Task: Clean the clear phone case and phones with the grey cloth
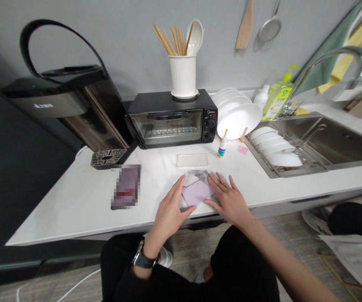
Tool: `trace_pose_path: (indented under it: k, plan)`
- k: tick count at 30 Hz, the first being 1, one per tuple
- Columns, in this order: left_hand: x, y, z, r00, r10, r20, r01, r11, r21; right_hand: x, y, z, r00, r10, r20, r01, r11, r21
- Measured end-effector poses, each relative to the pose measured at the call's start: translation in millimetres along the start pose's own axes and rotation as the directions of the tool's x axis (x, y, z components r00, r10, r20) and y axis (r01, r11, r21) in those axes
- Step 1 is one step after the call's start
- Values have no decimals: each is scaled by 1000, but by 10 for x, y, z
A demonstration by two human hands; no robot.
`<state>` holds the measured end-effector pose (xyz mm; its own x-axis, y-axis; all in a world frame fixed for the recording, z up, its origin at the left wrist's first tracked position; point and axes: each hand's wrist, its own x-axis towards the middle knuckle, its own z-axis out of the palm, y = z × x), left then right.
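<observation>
Head view: at the counter's (83, 214) front edge, a lilac packet (198, 193) lies between the person's hands. Left hand (169, 208) touches its left side, thumb spread from fairly straight fingers; right hand (228, 200) touches its right side, fingers spread, thumb toward the front edge. Whether either hand actually grips it, I cannot tell. Greyish film (200, 174) shows along its far side. Just beyond, toward the back edge, sits a clear tray (192, 160), with a small bottle (221, 149) and a pink note (243, 149) to the right. Toward the left end lies a pixelated dark item (127, 184). An oven (168, 126) stands along the back edge.
</observation>
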<state>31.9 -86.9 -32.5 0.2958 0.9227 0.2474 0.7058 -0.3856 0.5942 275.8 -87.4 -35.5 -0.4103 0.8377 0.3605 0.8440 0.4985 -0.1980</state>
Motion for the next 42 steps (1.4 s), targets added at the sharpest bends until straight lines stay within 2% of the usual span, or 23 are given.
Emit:
trace_pose_path:
  k: [3,6,8,11,16,22,24,26,28,31,33,36,38,40,42]
  plan:
    - [15,3,1,1000,-12,-2,12,1000,-9,-113,96,-129,996,-77,38,76,997,11]
    - [19,-14,5,1000,-10,13,10,1000,-18,-179,-113,-119,979,-183,95,176,981,81]
    - [16,-28,5,1000,-6,5,6,1000,-14,-152,-274,-35,977,-193,88,185,978,92]
    - [12,-32,-5,1000,-4,-13,4,1000,-3,-73,-396,99,982,-177,63,173,983,69]
    - [15,1,-23,1000,-18,-17,18,1000,-3,-36,-362,206,984,-169,55,168,986,24]
    - [17,16,-8,1000,-3,-23,3,1000,14,55,-181,147,999,12,-49,-15,999,-47]
    - [17,14,-2,1000,-5,-26,5,1000,21,32,-112,93,999,-22,-42,20,999,-42]
    - [17,13,0,1000,-6,-28,7,1000,21,-29,-44,62,993,-112,24,112,994,1]
    - [17,15,1,1000,-3,-27,3,1000,20,-72,18,74,991,-126,55,124,992,26]
    - [18,15,-1,1000,5,-25,-5,1000,19,3,26,159,1000,8,1,-8,1000,2]
    - [18,6,-3,1000,9,-25,-9,1000,15,125,-79,220,1000,28,-14,-28,999,31]
    - [12,-13,-7,1000,26,-12,-26,1000,8,234,-358,238,991,-128,44,118,977,175]
    - [6,-13,-7,999,33,-12,-33,999,10,182,-493,189,966,-248,79,217,935,280]
    - [-1,1,-3,999,32,-23,-32,999,16,57,-477,114,950,-300,92,254,908,333]
    - [-4,22,3,999,27,-32,-26,999,21,-57,-304,48,960,-265,92,225,924,308]
